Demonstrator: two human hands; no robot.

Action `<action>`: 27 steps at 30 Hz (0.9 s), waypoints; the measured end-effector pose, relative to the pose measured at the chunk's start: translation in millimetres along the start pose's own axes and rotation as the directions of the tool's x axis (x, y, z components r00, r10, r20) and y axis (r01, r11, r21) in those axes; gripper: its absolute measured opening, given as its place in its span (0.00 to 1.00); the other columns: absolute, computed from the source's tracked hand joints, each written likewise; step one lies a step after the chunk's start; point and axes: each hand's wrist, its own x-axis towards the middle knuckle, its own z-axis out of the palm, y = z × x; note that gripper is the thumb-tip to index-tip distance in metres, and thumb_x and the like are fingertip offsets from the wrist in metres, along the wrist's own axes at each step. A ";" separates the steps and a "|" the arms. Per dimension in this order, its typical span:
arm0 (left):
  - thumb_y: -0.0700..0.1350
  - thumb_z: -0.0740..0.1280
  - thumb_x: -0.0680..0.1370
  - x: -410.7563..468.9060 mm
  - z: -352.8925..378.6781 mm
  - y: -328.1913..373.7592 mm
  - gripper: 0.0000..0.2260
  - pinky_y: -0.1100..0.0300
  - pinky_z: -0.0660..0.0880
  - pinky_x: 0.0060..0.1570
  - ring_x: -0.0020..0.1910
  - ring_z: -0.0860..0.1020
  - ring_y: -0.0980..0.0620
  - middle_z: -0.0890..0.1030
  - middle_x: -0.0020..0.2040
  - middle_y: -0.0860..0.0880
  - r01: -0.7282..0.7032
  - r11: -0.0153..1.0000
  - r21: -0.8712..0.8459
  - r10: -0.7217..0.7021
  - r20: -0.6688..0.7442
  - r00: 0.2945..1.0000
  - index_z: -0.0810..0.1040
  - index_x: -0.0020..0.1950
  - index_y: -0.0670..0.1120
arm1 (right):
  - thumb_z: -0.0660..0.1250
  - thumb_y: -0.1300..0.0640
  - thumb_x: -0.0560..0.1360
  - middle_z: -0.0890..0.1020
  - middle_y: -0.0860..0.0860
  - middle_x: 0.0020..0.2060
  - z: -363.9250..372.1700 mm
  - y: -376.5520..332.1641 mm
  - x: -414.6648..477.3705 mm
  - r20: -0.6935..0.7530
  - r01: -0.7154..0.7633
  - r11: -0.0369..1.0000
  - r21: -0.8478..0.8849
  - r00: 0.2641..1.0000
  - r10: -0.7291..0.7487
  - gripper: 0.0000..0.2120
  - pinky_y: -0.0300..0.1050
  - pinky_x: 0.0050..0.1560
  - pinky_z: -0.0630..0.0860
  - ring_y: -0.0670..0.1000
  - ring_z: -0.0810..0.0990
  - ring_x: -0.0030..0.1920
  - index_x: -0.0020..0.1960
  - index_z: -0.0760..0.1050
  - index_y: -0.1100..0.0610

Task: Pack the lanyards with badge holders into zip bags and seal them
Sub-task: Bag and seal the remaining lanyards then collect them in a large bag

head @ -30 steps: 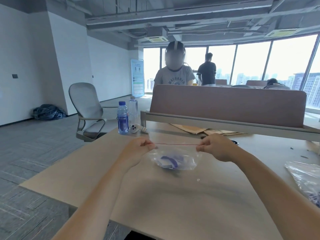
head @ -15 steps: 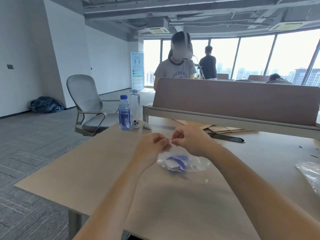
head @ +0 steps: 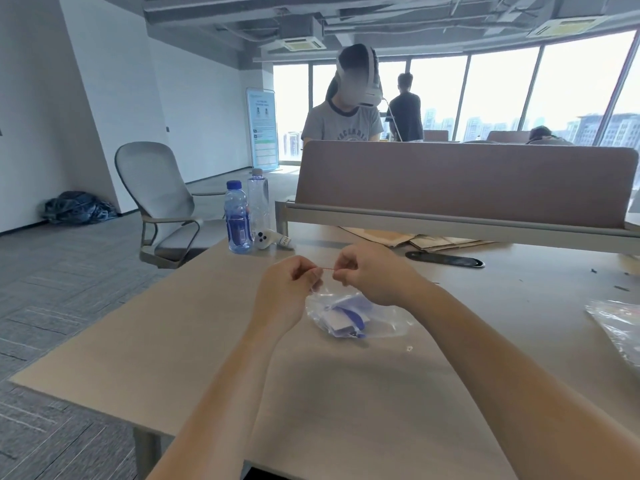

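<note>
A clear zip bag [head: 360,318] lies on the tan table [head: 173,341], with a blue lanyard and white badge holder [head: 346,315] inside it. Both hands pinch the bag's red zip strip at its top edge. My left hand [head: 289,289] holds the strip's left end. My right hand [head: 370,271] pinches the strip close beside it, a short length of red line showing between the fingertips. The bag hangs slightly from the strip and rests on the table below.
Two water bottles [head: 239,220] and a white controller [head: 268,239] stand at the table's far left. A black flat object [head: 446,259] and cardboard lie under the divider panel [head: 464,181]. More plastic bags [head: 620,323] lie at the right edge. A person stands behind the divider.
My right hand has slid left along the red zip strip, from the bag's right end to just beside my left hand. The camera view has tilted down slightly.
</note>
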 end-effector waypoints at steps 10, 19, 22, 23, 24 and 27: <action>0.40 0.67 0.79 -2.2 -7.0 7.5 0.09 0.50 0.76 0.49 0.42 0.80 0.44 0.82 0.36 0.51 0.013 0.993 0.113 -0.007 -0.051 0.999 0.80 0.40 0.48 | 0.66 0.52 0.79 0.80 0.43 0.39 -36.7 44.1 -28.0 0.001 -0.074 0.993 -0.095 0.997 0.075 0.04 0.41 0.38 0.68 0.46 0.76 0.40 0.46 0.77 0.50; 0.51 0.71 0.77 -10.4 26.6 51.1 0.14 0.62 0.66 0.53 0.60 0.75 0.52 0.80 0.60 0.53 -0.258 0.796 0.548 0.216 0.142 0.966 0.80 0.61 0.49 | 0.64 0.52 0.80 0.81 0.49 0.49 -31.5 30.3 -34.1 -0.033 -0.033 0.970 -0.241 0.999 0.026 0.07 0.48 0.50 0.78 0.51 0.78 0.47 0.54 0.78 0.52; 0.50 0.69 0.78 -9.0 36.5 55.5 0.07 0.57 0.72 0.54 0.55 0.78 0.51 0.83 0.54 0.52 -0.239 0.795 0.557 0.166 0.179 0.970 0.84 0.52 0.49 | 0.64 0.51 0.80 0.81 0.48 0.49 -29.6 28.2 -37.3 -0.037 -0.018 0.972 -0.236 0.999 0.009 0.08 0.49 0.51 0.79 0.51 0.78 0.47 0.55 0.78 0.52; 0.49 0.69 0.78 -8.7 37.5 54.7 0.06 0.56 0.73 0.53 0.54 0.79 0.50 0.84 0.52 0.52 -0.226 0.806 0.547 0.151 0.180 0.972 0.84 0.50 0.49 | 0.64 0.50 0.80 0.81 0.48 0.48 -30.4 30.7 -38.8 -0.042 -0.025 0.975 -0.220 0.999 0.017 0.07 0.49 0.50 0.78 0.50 0.78 0.47 0.54 0.78 0.52; 0.49 0.69 0.78 -8.2 37.9 53.9 0.05 0.55 0.73 0.51 0.52 0.79 0.50 0.84 0.50 0.52 -0.214 0.815 0.539 0.140 0.175 0.975 0.83 0.49 0.49 | 0.65 0.50 0.80 0.81 0.47 0.47 -32.0 35.0 -40.5 -0.051 -0.039 0.981 -0.191 0.998 0.030 0.07 0.48 0.50 0.78 0.50 0.78 0.47 0.53 0.78 0.51; 0.47 0.69 0.78 -7.5 37.4 50.9 0.04 0.58 0.71 0.45 0.48 0.78 0.52 0.83 0.46 0.53 -0.202 0.835 0.512 0.140 0.157 0.978 0.83 0.46 0.49 | 0.67 0.50 0.79 0.80 0.45 0.43 -36.4 51.8 -45.9 -0.078 -0.084 0.995 -0.047 0.994 0.080 0.03 0.43 0.46 0.76 0.48 0.78 0.45 0.48 0.76 0.48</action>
